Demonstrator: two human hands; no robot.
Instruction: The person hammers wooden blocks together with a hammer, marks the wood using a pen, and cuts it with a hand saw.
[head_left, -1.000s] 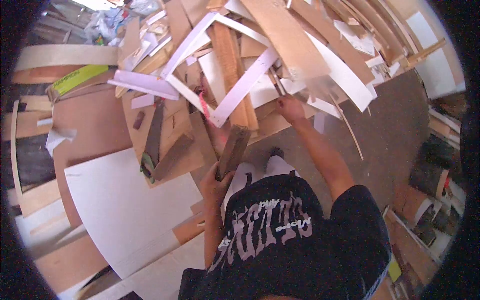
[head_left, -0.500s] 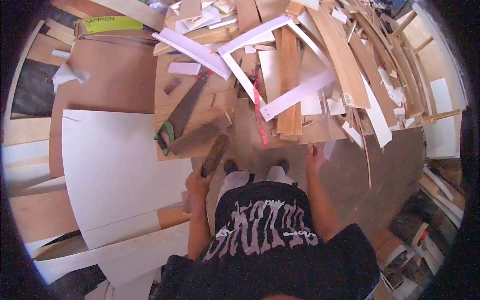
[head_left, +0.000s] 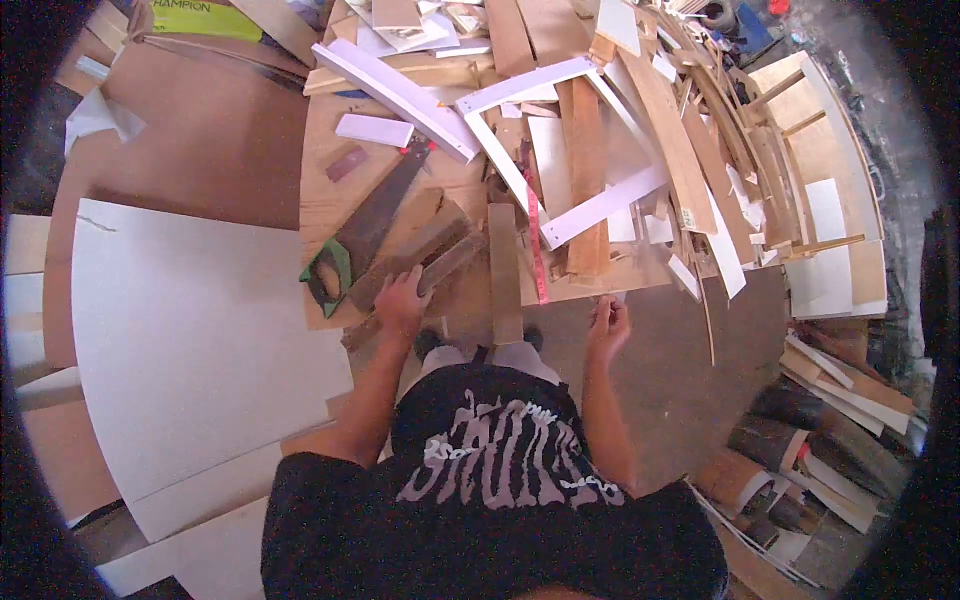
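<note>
My left hand (head_left: 402,300) is closed on the near end of a dark wooden block (head_left: 450,260) at the bench's front edge. Beside it lies another brown wood piece (head_left: 405,245), and to the left is a handsaw (head_left: 375,205) with a green handle. A long narrow board (head_left: 505,270) sticks out over the front edge. My right hand (head_left: 609,322) is raised off the front edge with curled fingers; whatever it may pinch is too small to make out. Ahead of it are a white four-sided frame (head_left: 605,205) and a red tape strip (head_left: 536,240).
Wood offcuts and long strips (head_left: 670,140) are piled on the right of the workbench (head_left: 330,215). A large white panel (head_left: 200,350) lies at the left. More scraps (head_left: 800,480) are on the floor at the lower right.
My left hand has moved forward, and the dark block has come down from upright near the edge to beside the brown wood. The head view has shifted. My right hand stays near the front edge.
</note>
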